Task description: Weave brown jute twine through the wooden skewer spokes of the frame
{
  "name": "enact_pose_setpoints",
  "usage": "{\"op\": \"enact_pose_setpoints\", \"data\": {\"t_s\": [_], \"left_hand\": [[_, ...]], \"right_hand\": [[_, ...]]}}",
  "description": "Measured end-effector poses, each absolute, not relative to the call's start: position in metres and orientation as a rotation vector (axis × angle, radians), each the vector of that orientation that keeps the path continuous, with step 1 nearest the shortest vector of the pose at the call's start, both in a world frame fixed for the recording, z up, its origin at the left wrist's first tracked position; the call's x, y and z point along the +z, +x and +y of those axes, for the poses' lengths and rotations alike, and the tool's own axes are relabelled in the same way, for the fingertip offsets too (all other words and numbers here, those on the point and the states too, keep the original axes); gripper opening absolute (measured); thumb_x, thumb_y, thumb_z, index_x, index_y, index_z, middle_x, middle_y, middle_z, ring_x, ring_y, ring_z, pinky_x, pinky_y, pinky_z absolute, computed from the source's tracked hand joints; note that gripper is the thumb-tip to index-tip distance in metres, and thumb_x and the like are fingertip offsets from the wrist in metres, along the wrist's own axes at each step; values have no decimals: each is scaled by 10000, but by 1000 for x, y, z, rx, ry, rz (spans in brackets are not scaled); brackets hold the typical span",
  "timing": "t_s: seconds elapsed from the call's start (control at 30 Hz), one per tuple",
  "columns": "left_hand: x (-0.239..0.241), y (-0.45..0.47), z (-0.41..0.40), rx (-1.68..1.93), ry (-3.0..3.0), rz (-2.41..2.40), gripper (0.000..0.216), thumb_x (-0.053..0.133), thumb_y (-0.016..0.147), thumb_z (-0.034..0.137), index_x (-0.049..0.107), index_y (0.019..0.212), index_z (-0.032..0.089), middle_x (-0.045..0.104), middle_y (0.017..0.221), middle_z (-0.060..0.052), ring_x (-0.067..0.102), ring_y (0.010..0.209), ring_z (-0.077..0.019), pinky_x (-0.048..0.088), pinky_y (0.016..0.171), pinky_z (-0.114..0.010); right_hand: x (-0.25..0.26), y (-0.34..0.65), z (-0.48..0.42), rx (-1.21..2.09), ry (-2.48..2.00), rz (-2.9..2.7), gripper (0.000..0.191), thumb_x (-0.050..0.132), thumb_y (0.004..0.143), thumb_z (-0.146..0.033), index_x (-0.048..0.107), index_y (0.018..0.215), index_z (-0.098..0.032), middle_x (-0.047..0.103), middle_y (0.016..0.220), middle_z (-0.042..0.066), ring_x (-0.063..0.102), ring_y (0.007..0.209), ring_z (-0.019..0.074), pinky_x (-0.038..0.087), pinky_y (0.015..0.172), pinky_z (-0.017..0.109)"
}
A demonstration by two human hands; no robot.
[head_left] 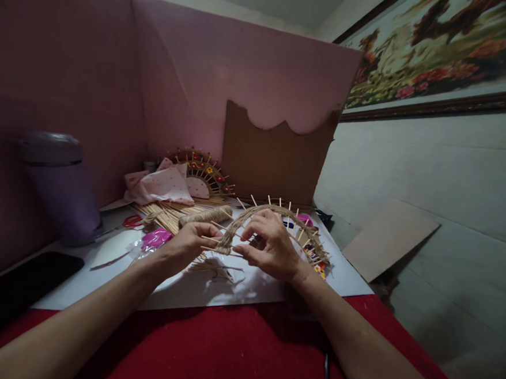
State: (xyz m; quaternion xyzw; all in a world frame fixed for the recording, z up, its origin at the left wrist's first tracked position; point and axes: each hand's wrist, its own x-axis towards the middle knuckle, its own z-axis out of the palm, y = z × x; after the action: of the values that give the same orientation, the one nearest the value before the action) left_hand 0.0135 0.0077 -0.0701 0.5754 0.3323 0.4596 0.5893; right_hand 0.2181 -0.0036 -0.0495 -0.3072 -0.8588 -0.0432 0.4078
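Note:
A curved band of woven jute twine (pixel 256 211) arches over the white table surface, with thin wooden sticks poking out along both edges. My left hand (pixel 194 238) pinches the band's left end, where the sticks lie almost level. Curled inside the arch is my right hand (pixel 270 244), its thumb and forefinger close to the same end; whatever lies between those fingertips is too small to make out. Behind my left hand lies a roll of jute twine (pixel 210 215). A bundle of thin wooden sticks (pixel 161 213) spreads out beyond it.
Left are a lilac tumbler (pixel 64 191), a dark phone-like slab (pixel 34 275), red-handled scissors (pixel 132 221) and a bright pink packet (pixel 156 239). At the back stand a decorated half-round fan (pixel 211 172), pink cloth (pixel 162 184) and a cardboard sheet (pixel 276 162). Red cloth (pixel 233 344) covers the front.

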Motion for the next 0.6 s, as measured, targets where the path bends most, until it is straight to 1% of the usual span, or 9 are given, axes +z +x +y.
{"op": "enact_pose_setpoints", "data": {"t_s": [0.17,0.3,0.43,0.6], "left_hand": [[-73,15,10,1144,1416,815,48,683,599,124,654,632,143,587,586,17,478,568,-89,327,579,-227],[-72,16,7,1227,1370,762,124,672,579,86,675,680,158,610,626,17,492,600,-91,337,597,-221],[-73,18,4,1219,1248,778,165,653,577,61,688,704,161,623,642,11,499,596,-84,340,577,-209],[-73,19,2,1204,1247,744,149,709,578,104,703,723,139,641,683,-12,536,670,-103,371,654,-216]], "right_hand": [[-52,219,-1,-142,-783,-2138,199,670,695,-359,565,661,-194,578,708,-3,470,823,175,325,788,318],[-55,219,4,-208,-887,-2065,202,691,670,-361,570,672,-198,578,739,7,473,850,194,314,794,339],[-55,219,4,-241,-945,-2011,205,696,662,-354,565,669,-196,576,749,10,479,846,197,315,787,345],[-50,220,2,-261,-980,-1950,193,697,659,-324,558,640,-191,576,722,6,483,832,193,319,775,341]]}}
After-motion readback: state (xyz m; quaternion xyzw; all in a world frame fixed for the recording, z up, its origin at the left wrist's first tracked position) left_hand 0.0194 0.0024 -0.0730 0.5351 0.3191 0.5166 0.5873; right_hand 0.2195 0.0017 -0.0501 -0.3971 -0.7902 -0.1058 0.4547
